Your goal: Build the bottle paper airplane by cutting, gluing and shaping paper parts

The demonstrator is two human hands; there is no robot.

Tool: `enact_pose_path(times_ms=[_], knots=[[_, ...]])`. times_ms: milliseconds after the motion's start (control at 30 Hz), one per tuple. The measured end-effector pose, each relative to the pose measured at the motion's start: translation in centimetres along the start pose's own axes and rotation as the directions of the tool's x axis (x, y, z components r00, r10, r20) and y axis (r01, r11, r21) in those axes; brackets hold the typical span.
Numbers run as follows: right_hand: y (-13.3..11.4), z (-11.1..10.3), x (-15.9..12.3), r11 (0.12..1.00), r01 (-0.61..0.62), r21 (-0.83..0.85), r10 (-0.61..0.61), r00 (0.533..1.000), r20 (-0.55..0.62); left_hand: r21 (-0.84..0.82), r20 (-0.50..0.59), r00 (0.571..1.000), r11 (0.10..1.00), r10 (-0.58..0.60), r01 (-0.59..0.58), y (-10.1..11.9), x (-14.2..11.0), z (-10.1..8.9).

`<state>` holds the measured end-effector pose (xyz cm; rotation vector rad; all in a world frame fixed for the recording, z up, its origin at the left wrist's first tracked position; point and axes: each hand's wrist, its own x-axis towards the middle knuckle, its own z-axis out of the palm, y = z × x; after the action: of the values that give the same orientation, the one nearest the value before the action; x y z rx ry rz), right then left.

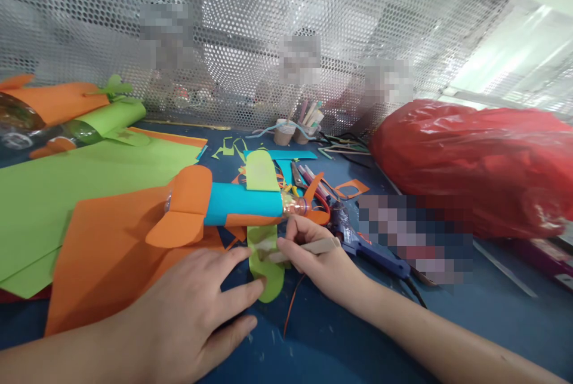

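A craft airplane (pixel 242 202) lies on the blue table, with a blue paper body, orange tail fins, lime green wings and an orange propeller on a bottle neck. My left hand (pixel 197 306) rests flat with fingers spread, its fingertips pressing the near green wing (pixel 268 276) against the table. My right hand (pixel 308 252) pinches a flat wooden craft stick (pixel 313 248) and holds its tip on that same wing, just below the blue body.
Sheets of orange paper (pixel 111 240) and green paper (pixel 54 193) lie at the left, with another bottle plane (pixel 67 115) behind. A blue glue gun (pixel 371 249), scissors and paper scraps sit at centre. A red plastic bag (pixel 470 163) fills the right. Perforated metal screen behind.
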<state>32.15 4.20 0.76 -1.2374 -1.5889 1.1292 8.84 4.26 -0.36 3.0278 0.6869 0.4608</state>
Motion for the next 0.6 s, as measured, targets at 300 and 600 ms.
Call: enact_pose_path(times_ms=[300,600], knots=[[-0.07,0.00,-0.04,1.000,0.016,-0.017,-0.016,1.000,0.002,0.010,-0.016,1.000,1.000,-0.011,0.011,0.01,0.23,0.16],[-0.18,-0.02,0.06,1.000,0.021,-0.006,-0.021,1.000,0.005,-0.004,0.007,1.000,1.000,-0.010,0.010,-0.02,-0.04,0.10]])
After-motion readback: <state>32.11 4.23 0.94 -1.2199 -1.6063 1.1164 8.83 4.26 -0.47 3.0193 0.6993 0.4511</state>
